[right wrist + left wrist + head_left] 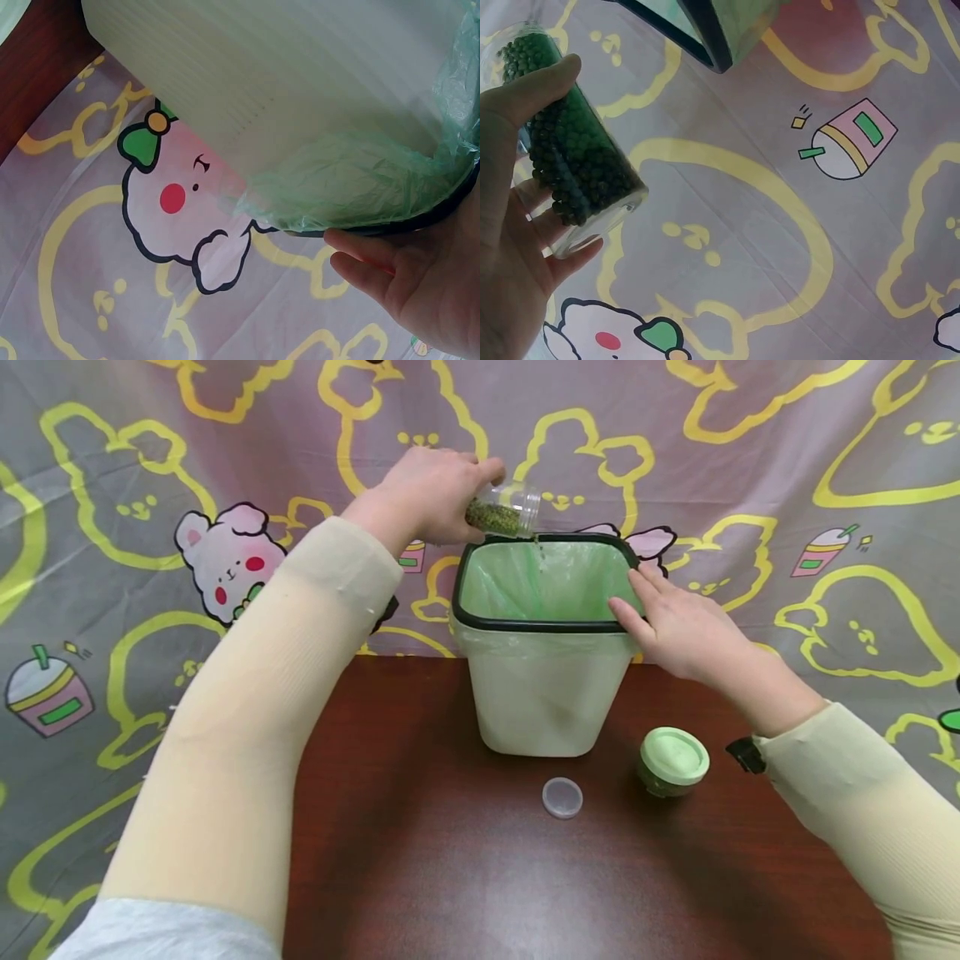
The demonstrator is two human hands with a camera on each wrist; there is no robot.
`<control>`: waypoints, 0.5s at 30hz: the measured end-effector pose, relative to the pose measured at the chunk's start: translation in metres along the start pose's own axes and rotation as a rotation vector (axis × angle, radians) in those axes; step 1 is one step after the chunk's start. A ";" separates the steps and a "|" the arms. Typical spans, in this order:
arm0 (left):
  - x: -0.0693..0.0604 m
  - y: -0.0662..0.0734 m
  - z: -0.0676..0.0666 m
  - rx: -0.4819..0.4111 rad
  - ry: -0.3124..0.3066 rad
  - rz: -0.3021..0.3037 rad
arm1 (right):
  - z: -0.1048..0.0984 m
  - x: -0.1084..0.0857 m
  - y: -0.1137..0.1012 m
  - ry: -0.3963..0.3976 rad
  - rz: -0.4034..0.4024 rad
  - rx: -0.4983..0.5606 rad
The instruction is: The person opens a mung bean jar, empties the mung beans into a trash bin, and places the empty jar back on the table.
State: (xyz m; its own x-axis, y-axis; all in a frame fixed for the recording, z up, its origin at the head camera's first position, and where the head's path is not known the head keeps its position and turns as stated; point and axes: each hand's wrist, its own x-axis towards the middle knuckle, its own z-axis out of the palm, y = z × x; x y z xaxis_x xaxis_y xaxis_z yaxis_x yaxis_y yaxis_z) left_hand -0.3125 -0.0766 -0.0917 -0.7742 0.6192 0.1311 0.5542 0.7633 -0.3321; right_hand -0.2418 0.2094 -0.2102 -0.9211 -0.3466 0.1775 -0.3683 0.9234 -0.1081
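Note:
My left hand [438, 493] grips a clear plastic jar [504, 510] of small green beans, tipped sideways over the bin's back left rim. In the left wrist view, thumb and fingers wrap the jar [577, 150], its beans [585, 176] lying along it. A few specks fall from its mouth into the trash bin [551, 693], which is pale, with a black rim and a green bag [585, 581] lining it. My right hand [678, 622] rests on the bin's right rim with fairly straight fingers. The right wrist view shows its fingertips at the dark rim [397, 227].
On the dark brown table [465, 860], a round translucent lid [562, 797] lies in front of the bin. Right of it stands a small container with a light green lid [675, 756]. A patterned cloth [825, 460] hangs behind the table.

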 end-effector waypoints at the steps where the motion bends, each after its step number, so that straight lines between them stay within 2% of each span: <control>1: 0.000 0.000 0.001 -0.002 -0.001 0.001 | 0.000 0.000 0.000 0.000 -0.001 0.000; 8: -0.001 -0.001 0.001 0.006 0.000 0.002 | 0.001 0.000 0.000 -0.001 0.000 -0.005; 15: -0.002 -0.001 -0.007 0.008 0.082 -0.040 | 0.000 0.000 0.000 0.002 0.000 -0.002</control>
State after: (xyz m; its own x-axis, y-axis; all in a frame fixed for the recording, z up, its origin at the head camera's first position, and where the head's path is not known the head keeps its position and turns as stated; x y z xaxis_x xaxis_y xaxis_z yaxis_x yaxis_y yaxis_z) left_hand -0.3096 -0.0770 -0.0847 -0.7680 0.6015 0.2199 0.5207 0.7864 -0.3324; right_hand -0.2418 0.2098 -0.2102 -0.9210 -0.3460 0.1792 -0.3678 0.9239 -0.1060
